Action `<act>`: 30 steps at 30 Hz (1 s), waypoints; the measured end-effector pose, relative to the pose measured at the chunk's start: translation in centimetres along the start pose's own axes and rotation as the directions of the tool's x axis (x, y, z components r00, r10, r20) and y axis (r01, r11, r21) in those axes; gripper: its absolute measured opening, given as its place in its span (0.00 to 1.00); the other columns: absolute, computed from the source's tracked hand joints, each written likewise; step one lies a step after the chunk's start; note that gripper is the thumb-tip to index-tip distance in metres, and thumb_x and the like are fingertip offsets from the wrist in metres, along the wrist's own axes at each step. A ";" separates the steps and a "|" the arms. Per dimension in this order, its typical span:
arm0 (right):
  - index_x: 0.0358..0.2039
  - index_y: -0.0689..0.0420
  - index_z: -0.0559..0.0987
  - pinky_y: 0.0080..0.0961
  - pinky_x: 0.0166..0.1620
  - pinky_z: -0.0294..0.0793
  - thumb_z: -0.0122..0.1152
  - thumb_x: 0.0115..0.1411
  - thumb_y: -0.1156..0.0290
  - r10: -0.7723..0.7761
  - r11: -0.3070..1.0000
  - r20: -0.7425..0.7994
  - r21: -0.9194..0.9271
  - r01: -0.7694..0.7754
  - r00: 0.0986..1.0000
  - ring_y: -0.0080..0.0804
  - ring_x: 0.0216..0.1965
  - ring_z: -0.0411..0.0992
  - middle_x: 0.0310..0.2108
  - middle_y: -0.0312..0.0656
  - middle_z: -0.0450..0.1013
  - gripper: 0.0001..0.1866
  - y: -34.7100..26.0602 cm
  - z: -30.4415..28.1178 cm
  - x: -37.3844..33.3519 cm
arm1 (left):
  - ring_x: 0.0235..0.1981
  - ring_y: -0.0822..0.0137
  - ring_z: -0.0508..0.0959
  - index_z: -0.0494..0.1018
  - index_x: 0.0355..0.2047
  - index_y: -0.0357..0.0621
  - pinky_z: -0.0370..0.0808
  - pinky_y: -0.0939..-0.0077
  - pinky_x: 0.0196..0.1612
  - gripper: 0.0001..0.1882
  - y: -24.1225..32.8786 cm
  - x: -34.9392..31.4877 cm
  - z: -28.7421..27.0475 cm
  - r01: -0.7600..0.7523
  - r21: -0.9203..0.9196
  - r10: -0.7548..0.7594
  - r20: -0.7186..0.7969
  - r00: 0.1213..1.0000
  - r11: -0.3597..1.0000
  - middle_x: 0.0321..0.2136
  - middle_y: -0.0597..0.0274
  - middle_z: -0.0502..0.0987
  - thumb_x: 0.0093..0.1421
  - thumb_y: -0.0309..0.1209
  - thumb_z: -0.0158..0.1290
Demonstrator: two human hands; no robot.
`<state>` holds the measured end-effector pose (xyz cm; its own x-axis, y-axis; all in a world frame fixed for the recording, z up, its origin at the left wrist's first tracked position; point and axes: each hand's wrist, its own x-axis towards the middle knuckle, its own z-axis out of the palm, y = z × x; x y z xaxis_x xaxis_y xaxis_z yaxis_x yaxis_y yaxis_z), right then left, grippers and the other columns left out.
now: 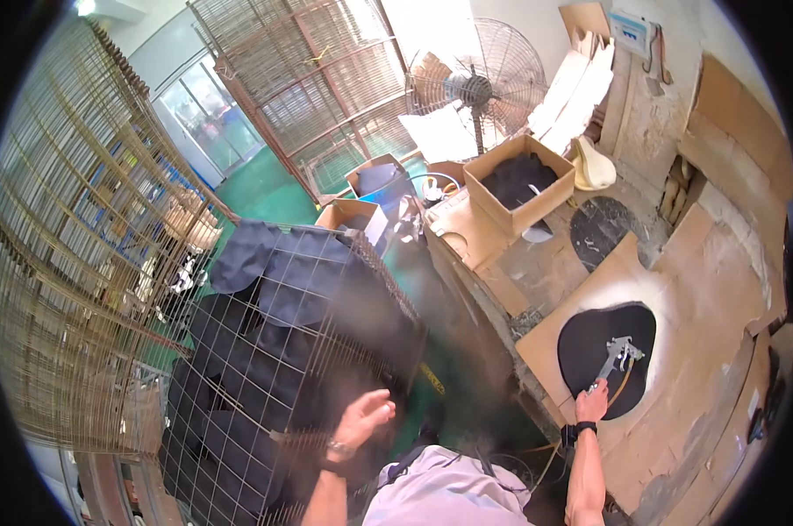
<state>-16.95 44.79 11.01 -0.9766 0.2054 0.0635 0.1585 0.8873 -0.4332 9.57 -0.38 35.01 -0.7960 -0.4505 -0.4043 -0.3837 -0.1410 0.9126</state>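
My right hand (592, 401) grips the handle of a metal spray gun (618, 352) with a yellowish hose. The gun is over a rounded black sheet (581, 346), which lies flat on cardboard (546, 351) at the right. A pale sprayed haze rings the sheet's edge. My left hand (364, 421) hovers by the edge of a wire rack, its fingers loosely bent and apart, holding nothing. Several similar black sheets (274, 351) lie on that wire rack (326, 329), left of my body.
An open carton (546, 206) of black pieces stands beyond the work surface. Smaller cartons (361, 215) are to its left. A large fan (475, 88) stands at the back. Tall wire racks (81, 263) line the left, and a power box (632, 33) hangs on the wall.
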 end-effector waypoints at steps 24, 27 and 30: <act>0.57 0.60 0.69 0.17 0.29 0.62 0.62 0.61 0.75 0.310 0.601 -0.267 0.798 0.029 0.913 0.14 0.27 0.61 0.28 0.27 0.65 0.24 -6.6 -24.3 -13.3 | 0.42 0.62 0.82 0.81 0.46 0.41 0.79 0.66 0.42 0.16 -28.9 0.5 -0.7 0.500 0.480 -0.445 -0.232 0.865 0.721 0.41 0.55 0.83 0.59 0.35 0.58; 0.61 0.59 0.68 0.20 0.28 0.63 0.60 0.62 0.75 0.162 0.846 -0.400 0.527 0.081 0.902 0.18 0.24 0.61 0.26 0.32 0.67 0.27 -8.4 -26.0 -15.6 | 0.40 0.64 0.81 0.79 0.49 0.41 0.79 0.68 0.41 0.17 -29.8 5.8 -3.6 0.489 0.444 -0.496 -0.110 0.861 0.751 0.40 0.58 0.83 0.59 0.29 0.59; 0.53 0.63 0.77 0.22 0.29 0.67 0.57 0.61 0.76 0.248 0.799 -0.328 0.601 -0.001 0.911 0.20 0.23 0.62 0.21 0.36 0.68 0.19 -10.2 -27.6 -18.4 | 0.38 0.62 0.82 0.76 0.50 0.37 0.81 0.67 0.39 0.18 -30.6 12.1 -3.2 0.507 0.292 -0.537 0.025 0.843 0.811 0.38 0.52 0.82 0.59 0.26 0.58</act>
<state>3.37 43.35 39.03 -0.8030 0.5431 0.2454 0.0405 0.4605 -0.8867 13.18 -4.32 2.42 -0.4773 -0.2820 -0.8323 -0.8515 -0.0857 0.5174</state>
